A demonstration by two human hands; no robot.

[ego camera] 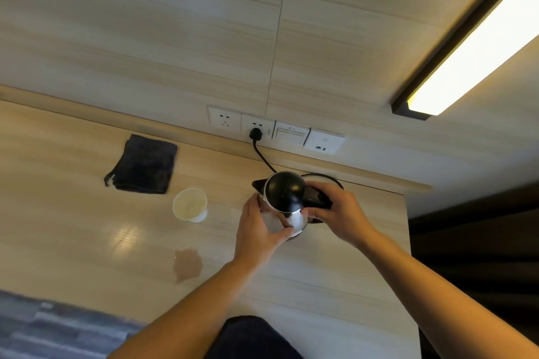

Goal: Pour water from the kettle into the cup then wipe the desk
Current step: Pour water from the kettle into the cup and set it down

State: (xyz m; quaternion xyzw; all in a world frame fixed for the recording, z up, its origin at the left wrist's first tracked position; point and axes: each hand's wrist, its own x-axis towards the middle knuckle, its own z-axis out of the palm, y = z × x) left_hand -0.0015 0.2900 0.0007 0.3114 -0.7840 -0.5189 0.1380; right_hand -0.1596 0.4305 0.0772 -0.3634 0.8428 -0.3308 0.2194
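Observation:
A steel kettle with a black lid stands at the right of the wooden desk, seemingly on its base. My right hand is closed around its black handle. My left hand presses against the kettle's shiny body from the left. A white paper cup stands upright to the left of the kettle, apart from both hands; whether it holds water is unclear. A dark folded cloth lies behind the cup. A brownish puddle sits on the desk in front of the cup.
A black cord runs from the kettle's base to a plug in the wall sockets. The desk's right edge drops off just right of the kettle. A lit lamp strip hangs at upper right.

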